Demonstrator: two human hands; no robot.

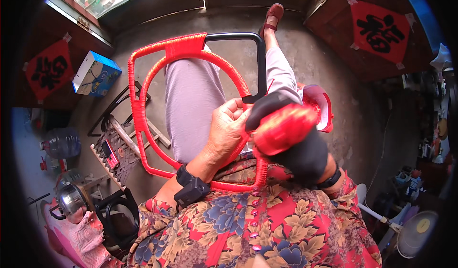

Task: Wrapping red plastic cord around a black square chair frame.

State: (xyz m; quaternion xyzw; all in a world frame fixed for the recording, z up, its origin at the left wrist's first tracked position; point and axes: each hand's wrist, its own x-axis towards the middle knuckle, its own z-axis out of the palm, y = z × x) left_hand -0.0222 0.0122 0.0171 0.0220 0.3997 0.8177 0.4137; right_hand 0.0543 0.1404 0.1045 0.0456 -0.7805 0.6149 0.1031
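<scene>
A square metal frame with an inner ring lies over my lap. Glossy red cord wraps most of it, while its top right corner is bare black. My left hand pinches the frame at the right side, where the ring meets the outer bar. Close beside it, my right hand, in a black glove, grips a thick bundle of red cord; both are blurred by motion. Behind that hand, a white-and-red container with red material inside sits by my right leg.
A folding stool with a red phone on it stands at left, near black metal frames. Farther off is a blue-and-white box. Plastic bottles and a metal kettle line the left side; a white fan stands lower right.
</scene>
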